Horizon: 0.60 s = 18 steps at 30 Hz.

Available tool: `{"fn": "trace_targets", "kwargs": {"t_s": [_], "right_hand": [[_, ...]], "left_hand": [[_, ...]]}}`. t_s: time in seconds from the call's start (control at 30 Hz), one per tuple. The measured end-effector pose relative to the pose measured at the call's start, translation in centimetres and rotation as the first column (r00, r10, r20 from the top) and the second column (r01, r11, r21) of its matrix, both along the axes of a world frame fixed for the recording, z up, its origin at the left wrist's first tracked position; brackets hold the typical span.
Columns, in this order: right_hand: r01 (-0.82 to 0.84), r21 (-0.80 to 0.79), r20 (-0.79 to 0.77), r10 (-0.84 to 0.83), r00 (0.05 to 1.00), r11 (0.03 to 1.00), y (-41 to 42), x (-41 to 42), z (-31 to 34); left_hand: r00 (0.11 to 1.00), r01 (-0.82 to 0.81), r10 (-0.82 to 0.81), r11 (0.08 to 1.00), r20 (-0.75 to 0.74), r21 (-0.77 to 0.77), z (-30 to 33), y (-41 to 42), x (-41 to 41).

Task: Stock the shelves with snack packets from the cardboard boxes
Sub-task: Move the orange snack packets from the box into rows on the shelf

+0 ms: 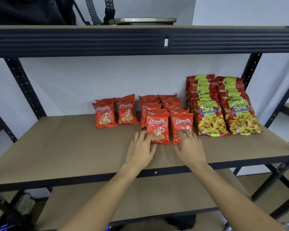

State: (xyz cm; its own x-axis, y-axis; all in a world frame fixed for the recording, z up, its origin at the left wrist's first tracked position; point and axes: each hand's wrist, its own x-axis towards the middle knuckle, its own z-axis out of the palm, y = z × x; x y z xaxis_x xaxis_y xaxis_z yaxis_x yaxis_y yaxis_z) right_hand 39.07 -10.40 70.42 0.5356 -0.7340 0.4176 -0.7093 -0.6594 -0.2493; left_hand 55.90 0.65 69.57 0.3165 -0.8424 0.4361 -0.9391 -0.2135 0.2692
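Note:
Small red snack packets stand in rows on the brown middle shelf (73, 147). My left hand (141, 148) reaches in with relaxed fingers, its tips touching the lower left of the front packet (158, 129). My right hand (189, 145) does the same at the neighbouring front packet (182, 123), covering its lower edge. Two more short rows of the same red packets (105, 115) stand to the left. Two rows of larger red-and-yellow seafood packets (208, 117) lean at the right. No cardboard box is in view.
A dark metal beam (140, 40) of the upper shelf runs across the top, with a flat metal object and straps above it. Dark uprights (26, 87) frame the sides. A lower shelf (140, 197) lies beneath my arms. The left half of the middle shelf holds nothing.

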Motion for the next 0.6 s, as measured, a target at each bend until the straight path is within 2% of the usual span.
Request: {"fn": "trace_targets", "kwargs": {"t_s": [0.13, 0.4, 0.5, 0.6], "right_hand": [[-0.008, 0.021, 0.022, 0.007, 1.000, 1.000, 3.8, -0.6, 0.1], [0.080, 0.040, 0.127, -0.085, 0.988, 0.996, 12.8, -2.2, -2.8], [0.147, 0.076, 0.068, -0.152, 0.986, 0.986, 16.8, -2.2, -5.4], [0.214, 0.164, 0.011, -0.219, 0.976, 0.963, 20.9, -1.8, -8.5]], "left_hand": [[0.996, 0.083, -0.081, 0.996, -0.036, 0.037, 0.1, 2.5, -0.6], [0.949, 0.289, -0.290, 0.957, -0.124, -0.024, -1.4, 9.8, -1.6], [0.908, 0.384, -0.382, 0.923, -0.172, -0.028, -3.3, 13.1, -1.1], [0.890, 0.412, -0.396, 0.911, -0.224, 0.023, -6.5, 16.6, -0.3]]}}
